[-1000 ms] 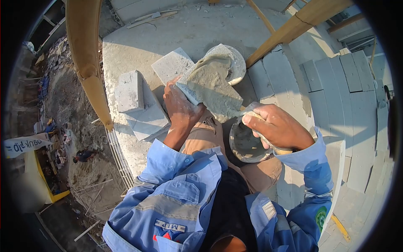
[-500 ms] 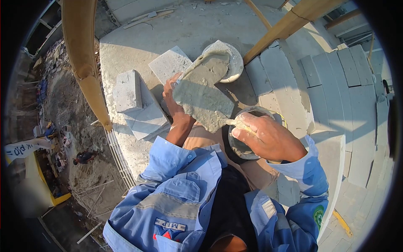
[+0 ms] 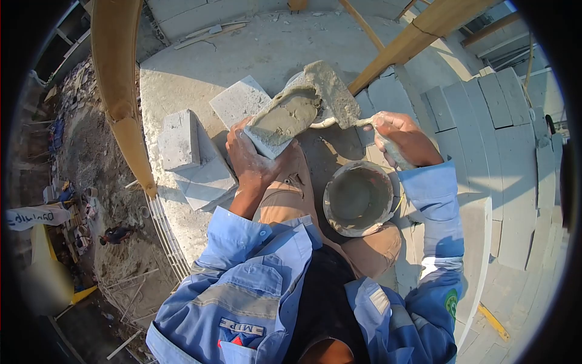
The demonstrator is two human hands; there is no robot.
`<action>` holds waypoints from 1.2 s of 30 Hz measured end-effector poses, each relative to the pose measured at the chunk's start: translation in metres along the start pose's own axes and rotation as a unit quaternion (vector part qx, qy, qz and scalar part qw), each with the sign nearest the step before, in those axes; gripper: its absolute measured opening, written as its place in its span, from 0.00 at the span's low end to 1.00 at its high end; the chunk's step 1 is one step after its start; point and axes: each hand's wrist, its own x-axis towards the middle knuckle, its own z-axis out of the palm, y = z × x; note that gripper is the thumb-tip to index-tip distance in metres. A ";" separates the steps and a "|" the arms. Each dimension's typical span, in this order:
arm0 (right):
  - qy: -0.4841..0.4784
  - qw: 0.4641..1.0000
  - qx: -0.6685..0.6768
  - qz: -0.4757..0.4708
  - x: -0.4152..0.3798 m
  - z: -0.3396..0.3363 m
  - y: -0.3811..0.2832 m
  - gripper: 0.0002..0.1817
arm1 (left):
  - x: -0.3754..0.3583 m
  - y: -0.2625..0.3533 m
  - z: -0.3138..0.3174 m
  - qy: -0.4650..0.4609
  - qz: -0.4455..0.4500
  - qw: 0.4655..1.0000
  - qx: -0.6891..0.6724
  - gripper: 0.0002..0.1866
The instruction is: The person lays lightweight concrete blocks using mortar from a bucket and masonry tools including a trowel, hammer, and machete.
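My left hand (image 3: 250, 159) is wrapped round a small light-grey block (image 3: 267, 145) whose top carries a thick layer of wet mortar (image 3: 286, 114). In my right hand (image 3: 407, 141) is the handle of a trowel (image 3: 333, 94). Its blade, coated in mortar, is tilted up at the far right end of the block and appears to touch the mortar there. A bucket (image 3: 327, 187) with grey mix inside stands between my knees, below the right hand. Behind the trowel, a second pale bucket (image 3: 295, 79) is mostly hidden.
Pale blocks (image 3: 180, 141) lie stacked at left, with another block (image 3: 240, 100) behind the left hand. A block wall (image 3: 473, 139) runs along the right. Wooden posts (image 3: 121, 79) rise at left and right. Beyond the slab's left edge the ground drops to rubble.
My right hand has swung the trowel up and away to the right, from over the block to its far end. The mortar on the block and the bucket's inside now show.
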 end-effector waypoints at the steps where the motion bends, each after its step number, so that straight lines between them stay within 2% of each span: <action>1: -0.014 1.000 0.002 0.020 0.009 -0.004 0.002 0.25 | 0.001 0.002 -0.002 -0.017 -0.018 1.000 -0.003 0.45; 3: -0.032 0.999 0.005 0.038 0.028 -0.015 0.005 0.24 | 0.003 0.004 -0.005 -0.027 -0.034 0.999 -0.001 0.45; 5: -0.110 0.993 0.001 0.047 0.043 -0.032 0.011 0.20 | 0.002 0.001 -0.007 -0.039 -0.052 0.998 0.005 0.45; 6: -0.091 0.994 -0.035 0.058 0.044 -0.037 0.008 0.21 | 0.001 -0.002 -0.006 -0.026 -0.037 0.999 0.004 0.44; 9: -0.042 0.994 -0.004 0.102 0.052 -0.052 0.019 0.20 | 0.002 -0.009 -0.007 -0.015 -0.015 1.000 0.005 0.44; 10: 0.008 0.988 -0.100 0.120 0.050 -0.051 0.023 0.20 | 0.002 -0.010 -0.006 -0.010 -0.014 1.000 0.006 0.44; 11: 0.010 0.987 -0.100 0.123 0.047 -0.050 0.030 0.20 | 0.003 -0.013 -0.006 -0.012 -0.015 1.000 0.003 0.44; 13: 0.057 0.993 -0.095 0.035 0.042 -0.039 0.045 0.19 | 0.002 -0.020 -0.006 -0.023 -0.019 0.999 -0.020 0.46; 15: 0.077 0.992 -0.097 0.019 0.028 -0.020 0.040 0.22 | 0.002 -0.022 -0.006 -0.017 -0.015 1.000 -0.007 0.47; 17: 0.158 0.979 -0.125 -0.039 0.017 0.004 0.034 0.22 | 0.002 -0.022 -0.009 -0.017 -0.002 1.000 0.008 0.48; 19: 0.176 0.980 -0.081 -0.047 0.012 0.032 0.041 0.22 | 0.003 -0.019 -0.007 -0.012 0.000 1.000 0.006 0.48; 21: 0.173 0.976 0.056 -0.122 0.016 0.061 0.065 0.21 | 0.003 -0.021 -0.001 -0.007 0.007 1.000 0.012 0.48; 23: 0.134 0.972 0.147 -0.129 0.026 0.084 0.082 0.21 | 0.003 -0.021 0.003 -0.001 0.013 1.000 0.022 0.48; 25: 0.095 0.959 0.231 -0.132 0.038 0.106 0.088 0.21 | 0.003 -0.018 0.007 0.004 -0.045 0.998 0.031 0.49; 27: 0.087 0.940 0.298 -0.140 0.049 0.127 0.095 0.21 | 0.006 -0.014 0.007 -0.015 -0.036 0.998 0.054 0.49; 29: 0.113 0.936 0.308 -0.124 0.053 0.146 0.096 0.21 | 0.010 -0.008 0.006 -0.026 -0.029 0.996 0.080 0.48; 32: 0.101 0.941 0.313 -0.078 0.044 0.154 0.085 0.23 | 0.012 0.000 0.001 -0.036 -0.056 0.996 0.055 0.46; 34: 0.030 0.962 0.251 -0.100 0.037 0.146 0.089 0.25 | 0.013 0.000 0.000 -0.036 -0.067 0.995 0.060 0.44; 36: 0.015 0.973 0.211 -0.090 0.028 0.132 0.103 0.25 | 0.012 -0.018 0.000 -0.033 -0.050 0.997 0.058 0.43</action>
